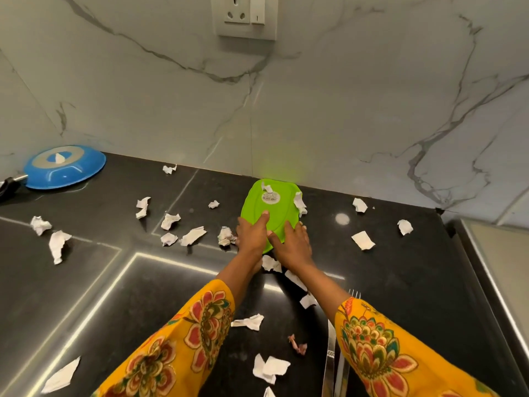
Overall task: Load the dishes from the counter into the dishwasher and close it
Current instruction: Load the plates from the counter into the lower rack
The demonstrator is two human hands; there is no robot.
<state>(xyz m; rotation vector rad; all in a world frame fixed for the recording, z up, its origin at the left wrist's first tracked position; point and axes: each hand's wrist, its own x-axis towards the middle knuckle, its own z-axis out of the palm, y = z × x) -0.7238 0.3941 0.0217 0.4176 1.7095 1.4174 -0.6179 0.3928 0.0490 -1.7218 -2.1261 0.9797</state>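
The counter is black polished stone, glossy enough to mirror strip lights. Along its back edge rises a smooth, grey-veined marble wall. The green plate looks like shiny plastic (paper sticker on its underside). Crumpled paper scraps lie matt. Near the front edge, a fork gleams like polished metal.

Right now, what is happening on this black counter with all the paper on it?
A person in yellow floral sleeves has both hands on an upside-down, bright green plastic plate near the marble wall. The left hand and right hand hold its near edge, thumbs on top. Torn white paper scraps lie all over the black counter, some on the plate. An overturned blue bowl sits far left, and a metal fork lies beside the right forearm. No dishwasher is in view.
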